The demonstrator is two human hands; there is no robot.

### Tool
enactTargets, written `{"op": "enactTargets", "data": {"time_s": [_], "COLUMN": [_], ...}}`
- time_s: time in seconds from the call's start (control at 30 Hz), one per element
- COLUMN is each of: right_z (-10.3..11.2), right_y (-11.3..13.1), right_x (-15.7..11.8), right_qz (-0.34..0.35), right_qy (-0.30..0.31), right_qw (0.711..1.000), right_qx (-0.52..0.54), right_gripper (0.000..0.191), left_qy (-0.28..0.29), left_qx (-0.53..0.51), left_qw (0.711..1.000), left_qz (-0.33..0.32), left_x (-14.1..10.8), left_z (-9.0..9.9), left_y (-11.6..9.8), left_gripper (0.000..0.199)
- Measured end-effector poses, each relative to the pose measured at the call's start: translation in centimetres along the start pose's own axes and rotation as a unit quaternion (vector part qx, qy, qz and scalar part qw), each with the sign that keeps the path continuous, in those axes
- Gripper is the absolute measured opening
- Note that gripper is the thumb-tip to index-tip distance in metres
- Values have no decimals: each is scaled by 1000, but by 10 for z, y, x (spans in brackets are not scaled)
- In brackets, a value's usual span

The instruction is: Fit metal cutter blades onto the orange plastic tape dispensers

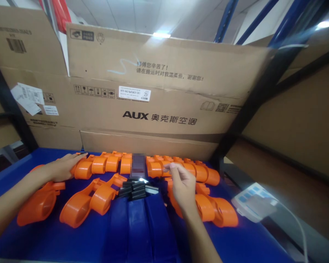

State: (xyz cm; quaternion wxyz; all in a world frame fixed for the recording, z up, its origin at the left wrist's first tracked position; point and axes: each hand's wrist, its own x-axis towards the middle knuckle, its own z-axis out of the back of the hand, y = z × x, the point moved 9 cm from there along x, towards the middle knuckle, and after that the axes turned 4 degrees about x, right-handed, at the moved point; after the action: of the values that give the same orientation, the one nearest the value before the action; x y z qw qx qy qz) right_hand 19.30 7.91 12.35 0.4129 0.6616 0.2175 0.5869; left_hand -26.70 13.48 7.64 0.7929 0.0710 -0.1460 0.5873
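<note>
On the left, my left hand reaches over the back row of orange plastic parts, fingers stretched out, touching one near its left end. My right hand is closed above the right-hand orange parts, thumb and fingers pressed together; anything between the fingertips is too small to make out. Larger orange loops lie nearer on the left, and others on the right. Between the hands lies a pile of short black pieces, just behind long blue pieces.
The blue tabletop ends at a tall cardboard box panel with printing. A dark metal post rises at the right. Beyond the table's right side sits a white and blue item with a pale cable. A blurred dark rectangle stands mid-row.
</note>
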Motion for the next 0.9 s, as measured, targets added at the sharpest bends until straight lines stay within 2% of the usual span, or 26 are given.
{"op": "enactTargets", "data": {"time_s": [0.07, 0.13, 0.3, 0.5, 0.6, 0.73, 0.83, 0.9], "right_z": [0, 0, 0, 0, 1, -1, -5, -9], "right_y": [1, 3, 3, 3, 8, 14, 15, 13], "right_x": [0, 0, -2, -6, -7, -8, -9, -9], "right_qz": [2, 4, 11, 20, 28, 33, 31, 19], "right_qy": [-1, 0, 5, 6, 0, 8, 18, 26], "right_qw": [1000, 1000, 1000, 1000, 999, 999, 999, 999], "right_qx": [-2, -5, -7, -15, -22, -34, -36, -24], "right_gripper": [35, 35, 34, 35, 34, 35, 36, 31], "left_qy": [46, 56, -33, -75, -100, -169, -218, -254], "left_qx": [12, 23, 76, 170, 204, 205, 125, 43], "left_qw": [999, 998, 996, 982, 974, 964, 962, 950], "left_qz": [-21, -24, -26, 2, 5, -28, -109, -175], "left_x": [0, 0, 0, 7, 10, 8, -1, -11], "left_z": [1, 12, 54, 79, 97, 117, 116, 112], "left_y": [-11, -20, -47, -54, -65, -106, -157, -194], "left_gripper": [73, 73, 67, 58, 57, 58, 59, 62]}}
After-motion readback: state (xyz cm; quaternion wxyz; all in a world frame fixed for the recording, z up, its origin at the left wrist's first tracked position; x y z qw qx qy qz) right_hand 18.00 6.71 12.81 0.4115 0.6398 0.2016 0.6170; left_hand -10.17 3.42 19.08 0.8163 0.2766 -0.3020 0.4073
